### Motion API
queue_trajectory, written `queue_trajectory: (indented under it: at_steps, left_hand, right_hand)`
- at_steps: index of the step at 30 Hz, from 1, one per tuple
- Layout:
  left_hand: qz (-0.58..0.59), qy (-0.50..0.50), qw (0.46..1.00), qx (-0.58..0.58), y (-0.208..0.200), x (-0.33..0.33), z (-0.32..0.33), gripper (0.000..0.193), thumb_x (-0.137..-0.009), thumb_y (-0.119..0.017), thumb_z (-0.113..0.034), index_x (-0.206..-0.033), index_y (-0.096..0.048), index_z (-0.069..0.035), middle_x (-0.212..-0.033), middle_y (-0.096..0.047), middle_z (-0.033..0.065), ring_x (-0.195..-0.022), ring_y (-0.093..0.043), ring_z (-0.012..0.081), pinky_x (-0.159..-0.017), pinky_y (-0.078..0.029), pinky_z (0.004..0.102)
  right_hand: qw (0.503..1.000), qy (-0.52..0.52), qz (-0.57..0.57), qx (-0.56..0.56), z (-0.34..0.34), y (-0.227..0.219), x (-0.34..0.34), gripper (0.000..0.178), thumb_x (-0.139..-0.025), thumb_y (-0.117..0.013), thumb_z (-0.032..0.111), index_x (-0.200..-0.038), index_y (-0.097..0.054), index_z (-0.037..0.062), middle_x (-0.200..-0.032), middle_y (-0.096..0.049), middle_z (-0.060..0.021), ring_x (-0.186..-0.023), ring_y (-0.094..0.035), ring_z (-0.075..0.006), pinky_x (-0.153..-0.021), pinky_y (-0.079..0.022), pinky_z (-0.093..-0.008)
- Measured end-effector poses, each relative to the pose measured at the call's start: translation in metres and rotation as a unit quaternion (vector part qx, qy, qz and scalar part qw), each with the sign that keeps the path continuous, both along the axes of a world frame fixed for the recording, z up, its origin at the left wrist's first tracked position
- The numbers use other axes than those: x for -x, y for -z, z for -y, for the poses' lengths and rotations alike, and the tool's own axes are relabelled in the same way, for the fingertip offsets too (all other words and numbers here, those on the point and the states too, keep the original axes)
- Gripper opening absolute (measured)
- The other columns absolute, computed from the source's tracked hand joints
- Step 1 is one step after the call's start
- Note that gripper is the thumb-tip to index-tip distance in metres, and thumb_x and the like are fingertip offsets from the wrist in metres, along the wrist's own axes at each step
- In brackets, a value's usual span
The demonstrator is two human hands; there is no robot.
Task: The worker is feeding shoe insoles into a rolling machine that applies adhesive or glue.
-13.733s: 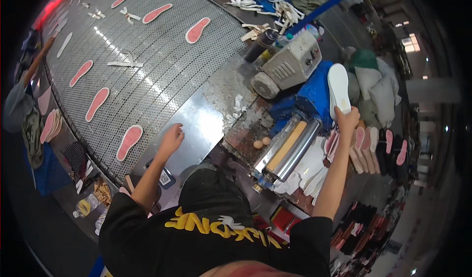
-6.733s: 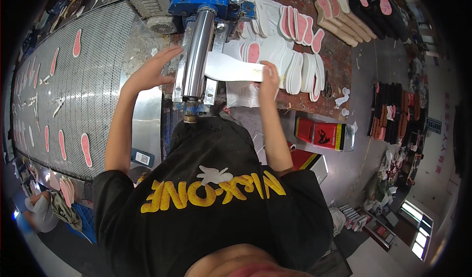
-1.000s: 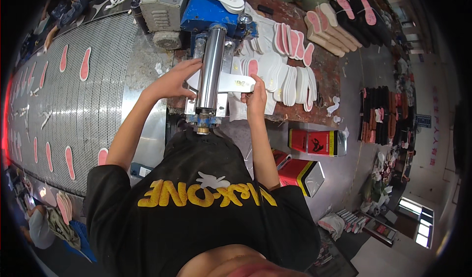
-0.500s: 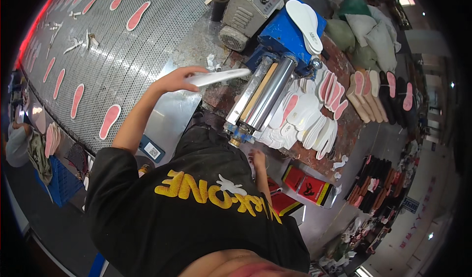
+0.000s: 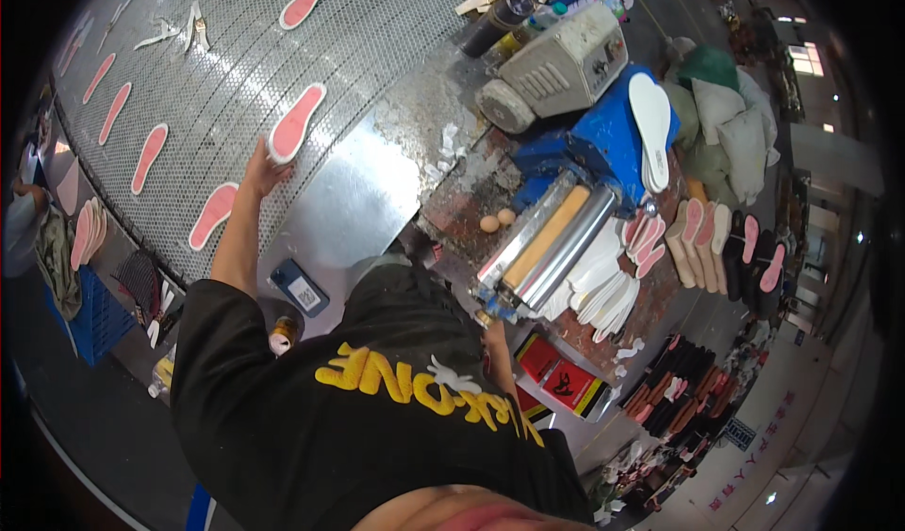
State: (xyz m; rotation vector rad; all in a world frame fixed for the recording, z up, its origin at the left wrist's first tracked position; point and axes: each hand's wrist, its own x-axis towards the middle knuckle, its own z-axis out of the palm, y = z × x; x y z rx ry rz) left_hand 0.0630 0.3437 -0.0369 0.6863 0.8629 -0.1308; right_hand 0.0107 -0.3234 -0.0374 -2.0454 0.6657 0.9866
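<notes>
- The left hand (image 5: 259,168) is stretched out over the mesh conveyor belt (image 5: 226,69), fingers spread and lying flat against the near end of a pink insole (image 5: 295,123); the fingers touch it but do not curl round it.
- That pink insole lies flat on the belt, its far end pointing away from the hand, up and to the right, close to the belt's edge beside the bare metal plate (image 5: 353,206).
- The right hand (image 5: 492,335) is low against the near edge of the workbench, just below the end of the roller machine (image 5: 547,248); how its fingers are set cannot be told, as the shoulder hides much of it.
- More pink insoles (image 5: 151,158) lie spaced out along the belt to the left.
- A fan of white insoles (image 5: 603,290) lies just right of the rollers.
- A single white insole (image 5: 650,130) rests on the blue housing (image 5: 594,144) behind the rollers.
</notes>
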Motion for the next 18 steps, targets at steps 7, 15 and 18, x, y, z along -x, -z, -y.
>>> queue_trajectory:
  at_steps: [7, 15, 18]
  left_hand:
    - [-0.041, -0.125, 0.984, -0.123, 0.066, -0.043, -0.050, 0.047, -0.093, -0.039, -0.052, -0.125, -0.046, -0.017, -0.114, -0.056, 0.0035, -0.095, -0.056, 0.0204, -0.076, -0.047, 0.0364]
    - [0.015, -0.067, 0.991, -0.111, 0.072, -0.208, -0.039, 0.045, -0.093, -0.042, -0.049, -0.125, -0.045, -0.018, -0.117, -0.056, 0.0019, -0.099, -0.055, 0.0203, -0.080, -0.044, 0.0401]
    - [0.025, -0.041, 0.997, -0.068, 0.065, -0.254, -0.023, 0.048, -0.092, -0.043, -0.049, -0.128, -0.043, -0.018, -0.122, -0.054, 0.0037, -0.103, -0.053, 0.0238, -0.084, -0.043, 0.0434]
  right_hand:
    - [0.989, 0.058, 0.123, -0.063, -0.003, -0.017, 0.036, 0.019, -0.084, -0.050, 0.013, -0.092, -0.062, 0.0014, -0.074, -0.060, -0.0034, -0.064, -0.056, -0.0119, -0.055, -0.044, -0.0290]
    - [0.979, 0.183, 0.073, -0.058, -0.016, -0.035, 0.066, 0.023, -0.084, -0.045, 0.005, -0.099, -0.062, 0.0018, -0.086, -0.062, -0.0020, -0.073, -0.055, -0.0100, -0.062, -0.043, -0.0237]
    - [0.978, 0.175, 0.100, -0.046, -0.022, -0.039, 0.069, 0.023, -0.084, -0.045, 0.004, -0.099, -0.062, 0.0022, -0.085, -0.061, -0.0011, -0.072, -0.056, -0.0100, -0.061, -0.044, -0.0225]
